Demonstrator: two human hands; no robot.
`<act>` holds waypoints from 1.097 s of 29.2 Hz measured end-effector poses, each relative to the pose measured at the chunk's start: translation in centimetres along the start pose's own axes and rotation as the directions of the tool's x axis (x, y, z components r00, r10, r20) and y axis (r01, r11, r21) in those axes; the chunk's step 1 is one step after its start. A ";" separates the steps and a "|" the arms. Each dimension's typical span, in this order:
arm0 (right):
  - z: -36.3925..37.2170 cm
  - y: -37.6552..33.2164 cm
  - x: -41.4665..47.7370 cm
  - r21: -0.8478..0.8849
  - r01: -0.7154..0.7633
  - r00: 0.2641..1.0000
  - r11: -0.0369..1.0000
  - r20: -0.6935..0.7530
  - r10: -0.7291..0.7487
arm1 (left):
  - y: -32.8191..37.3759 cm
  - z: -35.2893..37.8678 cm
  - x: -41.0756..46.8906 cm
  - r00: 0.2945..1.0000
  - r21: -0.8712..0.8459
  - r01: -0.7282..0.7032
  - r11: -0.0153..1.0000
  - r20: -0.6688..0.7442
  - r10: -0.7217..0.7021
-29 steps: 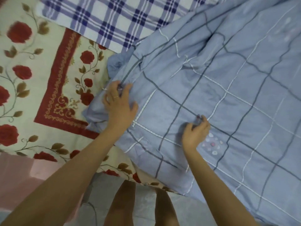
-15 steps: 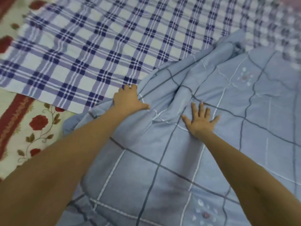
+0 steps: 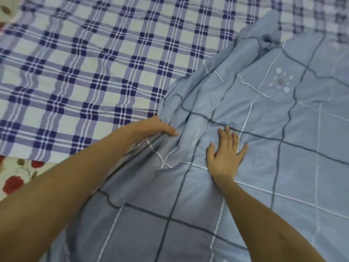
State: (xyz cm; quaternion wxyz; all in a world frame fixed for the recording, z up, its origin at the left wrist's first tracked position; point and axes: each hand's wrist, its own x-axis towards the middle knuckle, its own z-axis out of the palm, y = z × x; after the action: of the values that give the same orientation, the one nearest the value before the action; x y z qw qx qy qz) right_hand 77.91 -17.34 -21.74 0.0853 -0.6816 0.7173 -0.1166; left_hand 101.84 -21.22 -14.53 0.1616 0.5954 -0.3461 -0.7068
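A grey-blue quilt [image 3: 264, 148] with dark and white grid lines and a small flower motif covers the right and lower part of the view. Its left edge is bunched into folds. My left hand [image 3: 158, 127] grips that bunched edge, thumb on top and fingers hidden under the cloth. My right hand [image 3: 226, 154] lies flat on the quilt with fingers spread, just right of the folds.
A blue-and-white plaid sheet [image 3: 94, 72] lies spread under the quilt across the left and top. A cream cloth with red roses [image 3: 17, 176] shows at the lower left beneath the plaid sheet.
Both hands let go of the quilt's near corner and reached farther up. The left hand went from resting on the edge to gripping it. The right hand stays flat, a little lower.
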 end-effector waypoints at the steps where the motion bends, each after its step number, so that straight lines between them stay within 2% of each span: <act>1: -0.1 0.1 -0.1 0.028 -0.007 1.000 1.000 -0.003 0.007 | 0.4 -0.1 -0.1 0.998 0.000 0.062 0.998 0.017 -0.062; 3: -0.8 0.1 0.0 0.102 -0.012 1.000 0.995 -0.017 0.014 | 1.7 -0.6 -1.2 0.989 -0.007 0.140 0.990 0.043 -0.140; 5: -1.1 0.4 0.0 0.168 -0.022 0.999 0.985 -0.043 0.030 | 2.5 -1.4 -2.2 0.988 -0.073 0.151 0.986 -0.008 -0.152; 7: -1.8 0.5 0.6 0.246 -0.087 0.994 0.965 -0.050 0.102 | 3.0 -3.1 -2.4 0.972 -0.173 0.048 0.984 -0.220 -0.086; 8: -2.4 0.3 1.2 0.265 -0.142 0.988 0.954 -0.024 0.154 | 3.1 -4.3 -2.8 0.930 -0.217 -0.041 0.975 -0.365 -0.042; 10: -2.9 0.7 2.3 0.188 -0.235 0.971 0.953 0.094 0.221 | 2.7 -6.5 -2.8 0.777 -0.278 -0.209 0.938 -0.630 -0.014; 12: -3.3 1.4 3.5 0.062 -0.268 0.944 0.961 0.214 0.250 | 1.6 -8.1 -2.9 0.587 -0.207 -0.279 0.938 -0.809 -0.004; 14: -3.7 1.7 4.7 -0.034 -0.270 0.924 0.962 0.271 0.269 | 0.3 -8.7 -3.0 0.428 -0.055 -0.199 0.979 -0.903 0.036; 16: -3.9 2.0 5.4 -0.100 -0.268 0.910 0.958 0.300 0.286 | -0.9 -8.2 -2.5 0.350 0.084 0.018 0.996 -0.934 0.073; 18: -3.7 2.1 6.1 -0.144 -0.243 0.914 0.959 0.299 0.276 | -0.5 -7.4 -2.1 0.370 0.103 0.243 0.965 -0.929 0.006; 19: -3.6 1.9 6.5 -0.154 -0.231 0.921 0.961 0.283 0.267 | 0.0 -7.0 -1.9 0.395 0.140 0.292 0.946 -0.919 0.014; 20: -3.3 2.0 6.8 -0.160 -0.220 0.929 0.962 0.267 0.256 | 0.4 -6.6 -1.4 0.409 0.236 0.306 0.922 -0.908 0.097; 22: -2.7 2.0 7.7 -0.188 -0.194 0.943 0.963 0.234 0.236 | 1.0 -5.6 0.2 0.418 0.515 0.282 0.809 -0.825 0.379; 23: -2.4 1.8 8.3 -0.192 -0.185 0.948 0.964 0.224 0.226 | 1.7 -4.9 1.0 0.446 0.634 0.253 0.731 -0.747 0.494; 24: -2.3 1.5 8.7 -0.189 -0.177 0.953 0.966 0.212 0.216 | 2.3 -4.3 1.7 0.487 0.706 0.235 0.668 -0.680 0.548; 26: -1.7 1.3 10.8 -0.202 -0.154 0.964 0.967 0.185 0.192 | 4.0 -3.0 4.7 0.551 0.729 0.213 0.651 -0.640 0.536; 28: -1.2 0.7 12.9 -0.216 -0.121 0.973 0.969 0.169 0.160 | 4.9 -2.2 6.6 0.583 0.652 0.242 0.719 -0.690 0.429; 30: -0.3 1.2 15.8 -0.222 -0.141 0.973 0.965 0.150 0.177 | 5.5 -2.1 9.3 0.603 0.604 0.263 0.752 -0.711 0.361; 32: 0.2 1.3 17.8 -0.240 -0.153 0.975 0.959 0.122 0.187 | 5.5 -2.9 10.3 0.594 0.649 0.281 0.707 -0.696 0.403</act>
State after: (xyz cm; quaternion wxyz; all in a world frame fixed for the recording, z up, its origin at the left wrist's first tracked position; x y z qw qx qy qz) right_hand 75.72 -35.09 -21.63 0.0671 -0.6292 0.7740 0.0238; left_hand 101.12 -32.62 -18.45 0.0858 0.8465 -0.4986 -0.1656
